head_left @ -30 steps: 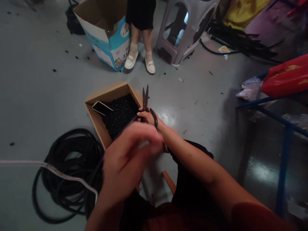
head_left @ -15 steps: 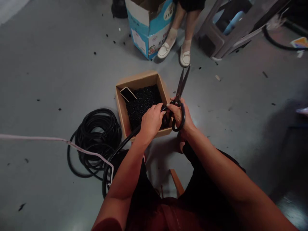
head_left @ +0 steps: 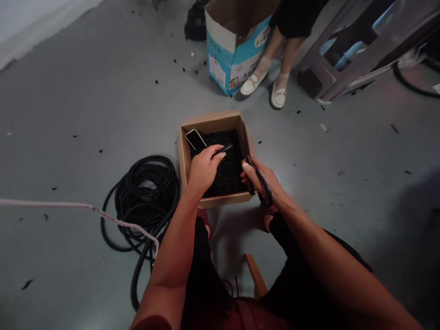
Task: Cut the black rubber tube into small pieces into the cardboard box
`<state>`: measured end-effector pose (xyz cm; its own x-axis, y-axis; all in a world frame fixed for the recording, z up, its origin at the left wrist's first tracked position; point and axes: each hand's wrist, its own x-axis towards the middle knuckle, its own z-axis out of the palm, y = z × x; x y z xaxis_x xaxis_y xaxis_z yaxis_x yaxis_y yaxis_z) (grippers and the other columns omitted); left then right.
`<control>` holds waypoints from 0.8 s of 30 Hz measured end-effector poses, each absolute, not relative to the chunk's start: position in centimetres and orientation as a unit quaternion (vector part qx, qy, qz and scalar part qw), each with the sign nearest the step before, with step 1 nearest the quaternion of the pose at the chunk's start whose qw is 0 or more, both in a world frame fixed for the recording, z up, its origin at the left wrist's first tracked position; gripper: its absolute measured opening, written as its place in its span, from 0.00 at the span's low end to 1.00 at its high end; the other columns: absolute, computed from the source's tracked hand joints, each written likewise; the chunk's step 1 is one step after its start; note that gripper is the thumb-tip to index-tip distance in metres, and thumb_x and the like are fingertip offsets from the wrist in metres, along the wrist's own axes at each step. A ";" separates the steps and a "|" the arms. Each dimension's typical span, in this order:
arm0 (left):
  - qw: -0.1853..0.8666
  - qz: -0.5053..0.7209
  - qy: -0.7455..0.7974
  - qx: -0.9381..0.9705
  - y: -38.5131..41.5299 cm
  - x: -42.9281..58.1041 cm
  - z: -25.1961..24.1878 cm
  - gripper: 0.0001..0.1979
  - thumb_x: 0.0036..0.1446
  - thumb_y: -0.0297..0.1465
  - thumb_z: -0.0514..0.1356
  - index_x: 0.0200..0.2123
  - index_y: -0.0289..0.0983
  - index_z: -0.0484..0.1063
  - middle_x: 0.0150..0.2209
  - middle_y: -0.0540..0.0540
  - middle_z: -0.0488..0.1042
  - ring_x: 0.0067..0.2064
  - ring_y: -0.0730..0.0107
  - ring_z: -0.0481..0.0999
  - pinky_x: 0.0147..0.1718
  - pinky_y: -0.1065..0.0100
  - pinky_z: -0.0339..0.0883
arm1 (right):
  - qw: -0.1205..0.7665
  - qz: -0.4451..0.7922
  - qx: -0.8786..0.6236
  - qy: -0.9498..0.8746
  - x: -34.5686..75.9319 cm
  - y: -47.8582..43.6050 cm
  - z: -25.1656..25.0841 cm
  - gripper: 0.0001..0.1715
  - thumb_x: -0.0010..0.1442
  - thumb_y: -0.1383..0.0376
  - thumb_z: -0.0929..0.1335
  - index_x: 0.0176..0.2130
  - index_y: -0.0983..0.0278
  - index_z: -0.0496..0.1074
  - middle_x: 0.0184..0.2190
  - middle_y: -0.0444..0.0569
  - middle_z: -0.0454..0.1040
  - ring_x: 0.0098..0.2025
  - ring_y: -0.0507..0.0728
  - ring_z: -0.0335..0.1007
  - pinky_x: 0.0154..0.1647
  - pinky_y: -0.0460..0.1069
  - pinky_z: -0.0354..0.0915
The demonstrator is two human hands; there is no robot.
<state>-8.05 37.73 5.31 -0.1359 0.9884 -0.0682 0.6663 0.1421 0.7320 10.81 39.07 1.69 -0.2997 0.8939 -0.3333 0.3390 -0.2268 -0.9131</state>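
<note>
Over the cardboard box [head_left: 184, 165], my left hand [head_left: 205, 167] is closed on the end of a black ribbed strip [head_left: 226, 149]. Small black pieces [head_left: 223, 176] fill the lower part of that box. A phone [head_left: 195, 139] with a dark screen leans in its far left corner. At the box's right side, my right hand [head_left: 259, 176] grips a pair of scissors [head_left: 248, 156], blades pointing away from me and seen nearly edge-on. The scissors stand apart from the strip. To the left, a coil of black tubing [head_left: 147, 185] lies on the floor.
Beyond the box stands a blue and white carton [head_left: 220, 57], beside a person's feet in white shoes [head_left: 278, 95]. A grey plastic stool [head_left: 326, 73] is at the upper right. A pale cord [head_left: 120, 222] crosses at left. Small black scraps dot the floor.
My left hand has moved left and slightly up, away from the right hand, with the strip. The scissors have turned from flat to edge-on. The whole view has shifted slightly.
</note>
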 end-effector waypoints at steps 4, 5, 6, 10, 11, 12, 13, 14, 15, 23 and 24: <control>0.357 0.342 0.687 0.532 37.4 -9.1 4.9 0.17 0.61 0.35 0.55 0.50 0.36 0.73 0.42 0.44 0.78 0.39 0.70 0.75 0.38 0.70 0.67 | 0.222 0.562 -0.512 -0.611 10.4 38.2 1.5 0.21 0.61 0.48 0.63 0.45 0.59 0.67 0.36 0.49 0.74 0.33 0.56 0.72 0.34 0.52 0.66; 0.370 0.357 0.683 0.519 37.4 -9.2 4.8 0.17 0.60 0.35 0.55 0.49 0.36 0.73 0.40 0.44 0.78 0.37 0.71 0.74 0.37 0.70 0.67 | 0.218 0.554 -0.504 -0.626 10.4 38.0 1.5 0.21 0.61 0.48 0.63 0.47 0.59 0.66 0.38 0.50 0.74 0.36 0.57 0.72 0.38 0.53 0.66; 0.383 0.370 0.679 0.505 37.4 -9.2 4.7 0.16 0.59 0.35 0.56 0.48 0.35 0.74 0.39 0.45 0.78 0.35 0.72 0.74 0.35 0.71 0.66 | 0.212 0.546 -0.497 -0.640 10.3 37.9 1.5 0.22 0.61 0.49 0.64 0.49 0.59 0.65 0.40 0.50 0.74 0.39 0.58 0.72 0.41 0.54 0.66; 0.434 0.404 0.672 0.443 37.6 -9.2 4.8 0.17 0.56 0.35 0.59 0.47 0.34 0.75 0.38 0.45 0.78 0.32 0.75 0.71 0.32 0.73 0.65 | 0.165 0.542 -0.492 -0.661 10.3 37.5 1.6 0.26 0.59 0.50 0.66 0.52 0.60 0.62 0.45 0.52 0.72 0.45 0.60 0.71 0.44 0.55 0.66; 0.441 0.409 0.670 0.435 37.7 -9.2 4.8 0.17 0.55 0.35 0.59 0.47 0.34 0.75 0.38 0.44 0.78 0.31 0.75 0.71 0.31 0.73 0.64 | 0.155 0.541 -0.493 -0.664 10.2 37.5 1.6 0.27 0.59 0.50 0.66 0.53 0.60 0.62 0.45 0.52 0.73 0.45 0.60 0.71 0.45 0.55 0.66; 0.444 0.411 0.668 0.433 37.7 -9.2 4.8 0.18 0.55 0.35 0.60 0.46 0.34 0.75 0.38 0.44 0.78 0.31 0.75 0.71 0.31 0.73 0.64 | 0.146 0.537 -0.492 -0.669 10.2 37.5 1.7 0.28 0.58 0.50 0.66 0.53 0.60 0.62 0.45 0.53 0.73 0.46 0.61 0.71 0.44 0.55 0.66; 0.444 0.412 0.667 0.435 37.8 -9.2 4.7 0.18 0.54 0.36 0.60 0.46 0.34 0.76 0.37 0.44 0.79 0.31 0.75 0.70 0.31 0.72 0.64 | 0.138 0.532 -0.490 -0.676 10.1 37.5 1.8 0.28 0.58 0.50 0.66 0.53 0.60 0.63 0.45 0.52 0.73 0.46 0.61 0.71 0.44 0.54 0.66; 0.442 0.410 0.666 0.439 37.8 -9.2 4.7 0.18 0.54 0.36 0.60 0.46 0.34 0.76 0.37 0.44 0.79 0.31 0.74 0.70 0.31 0.72 0.64 | 0.132 0.528 -0.487 -0.683 10.1 37.5 1.9 0.28 0.58 0.50 0.66 0.53 0.60 0.63 0.45 0.52 0.74 0.46 0.61 0.71 0.44 0.54 0.65; 0.439 0.409 0.665 0.445 37.9 -9.3 4.6 0.17 0.54 0.36 0.60 0.45 0.34 0.76 0.36 0.44 0.79 0.31 0.74 0.71 0.32 0.72 0.64 | 0.127 0.525 -0.487 -0.686 10.0 37.5 2.0 0.27 0.58 0.50 0.66 0.53 0.60 0.63 0.44 0.52 0.74 0.46 0.61 0.71 0.43 0.54 0.65; 0.415 0.366 0.674 0.489 38.2 -9.4 3.9 0.15 0.55 0.35 0.59 0.44 0.36 0.78 0.38 0.44 0.79 0.38 0.68 0.75 0.40 0.67 0.67 | 0.125 0.540 -0.471 -0.686 9.9 38.0 2.0 0.28 0.59 0.50 0.65 0.53 0.63 0.63 0.42 0.51 0.74 0.41 0.58 0.70 0.40 0.52 0.64; 0.415 0.362 0.673 0.493 38.3 -9.3 3.9 0.15 0.56 0.34 0.59 0.44 0.35 0.78 0.38 0.44 0.79 0.38 0.67 0.75 0.40 0.67 0.68 | 0.126 0.542 -0.470 -0.685 9.9 38.0 1.9 0.29 0.59 0.49 0.65 0.53 0.63 0.63 0.42 0.51 0.73 0.41 0.58 0.70 0.40 0.52 0.64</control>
